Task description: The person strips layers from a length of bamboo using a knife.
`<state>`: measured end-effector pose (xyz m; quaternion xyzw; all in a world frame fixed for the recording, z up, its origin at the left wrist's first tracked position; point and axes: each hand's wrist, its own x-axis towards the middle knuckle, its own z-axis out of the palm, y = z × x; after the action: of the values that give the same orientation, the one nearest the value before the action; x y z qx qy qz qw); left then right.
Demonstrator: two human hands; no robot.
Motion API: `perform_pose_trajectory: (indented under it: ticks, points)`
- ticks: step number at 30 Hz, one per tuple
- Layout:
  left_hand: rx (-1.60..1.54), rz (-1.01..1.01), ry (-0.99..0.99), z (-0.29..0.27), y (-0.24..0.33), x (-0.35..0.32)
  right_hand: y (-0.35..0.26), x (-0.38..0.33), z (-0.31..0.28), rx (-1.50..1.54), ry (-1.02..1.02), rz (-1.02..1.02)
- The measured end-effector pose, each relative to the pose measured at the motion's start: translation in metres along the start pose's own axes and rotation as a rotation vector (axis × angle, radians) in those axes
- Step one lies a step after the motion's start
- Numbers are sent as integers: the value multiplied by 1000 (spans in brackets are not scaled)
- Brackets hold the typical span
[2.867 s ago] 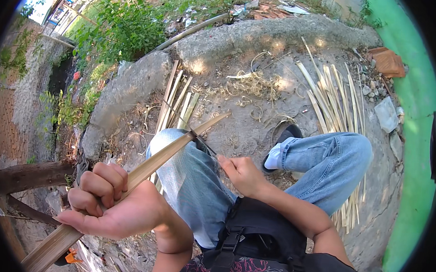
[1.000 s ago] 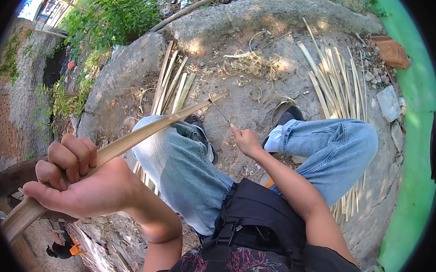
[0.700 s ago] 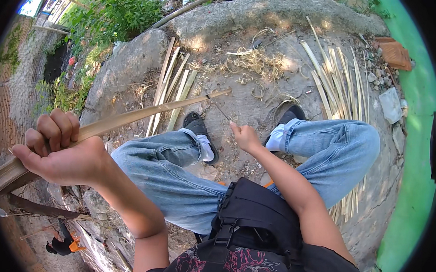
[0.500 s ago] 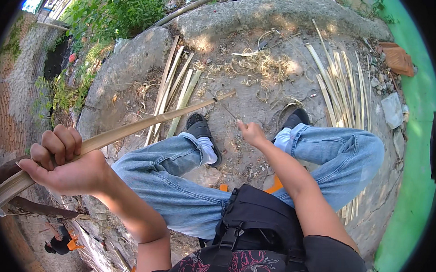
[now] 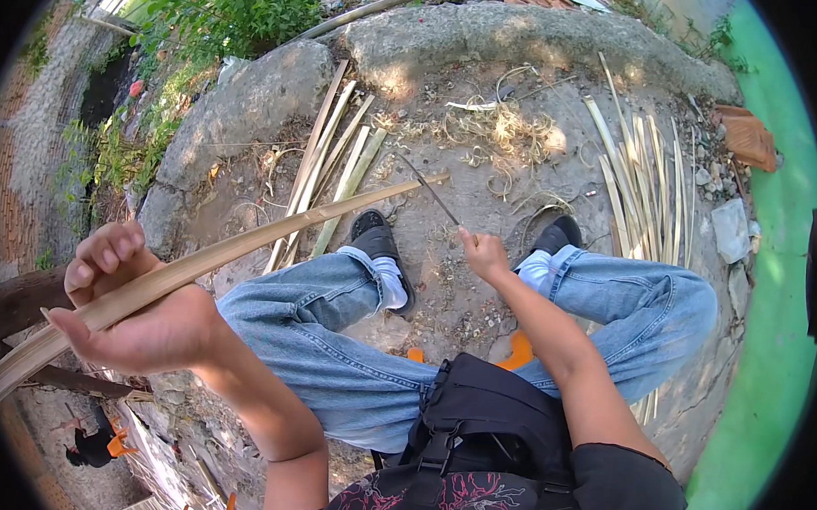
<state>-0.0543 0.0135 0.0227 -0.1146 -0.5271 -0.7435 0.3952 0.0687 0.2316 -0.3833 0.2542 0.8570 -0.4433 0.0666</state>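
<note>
**Bamboo strip in the left hand, thin blade in the right**

Head view: The person sits with both legs stretched out over bare ground (image 5: 481,258), in blue jeans and black shoes with white socks. The left hand (image 5: 132,311) is raised at the left side of the picture, its fingers curled closed around a long bamboo strip (image 5: 245,243). The strip runs from the lower left edge, through that grip, and up to the right across the left knee; its far tip ends above the ground between the two shoes. The right hand (image 5: 484,255) is stretched forward between the legs, closed on the handle of a thin dark blade (image 5: 427,189). The blade slants up and to the left from the fist, and its point lies just beside the tip of the strip; whether the two touch cannot be told.

Beyond the left shoe (image 5: 381,254), a bundle of split bamboo slats (image 5: 334,174) lies on the ground, leaning toward a large grey rock (image 5: 251,102). A second spread of slats (image 5: 644,188) lies beyond the right shoe (image 5: 555,236), near the right edge of the ground. Between the two piles, curled pale shavings (image 5: 491,136) are scattered at the far side. A black bag (image 5: 492,423) hangs at the person's chest, at the lower edge of the picture.
</note>
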Motion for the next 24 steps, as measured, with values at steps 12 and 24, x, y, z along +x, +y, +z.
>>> perform_pose_trajectory:
  ticks: [12, 24]
  points:
    - [-20, -277, 10, 7, -34, -27, -111, -49, -3, 467, -100, -237]
    - [-103, -272, 4, 19, -37, -28, -55, -1, -1, 170, -50, -97]
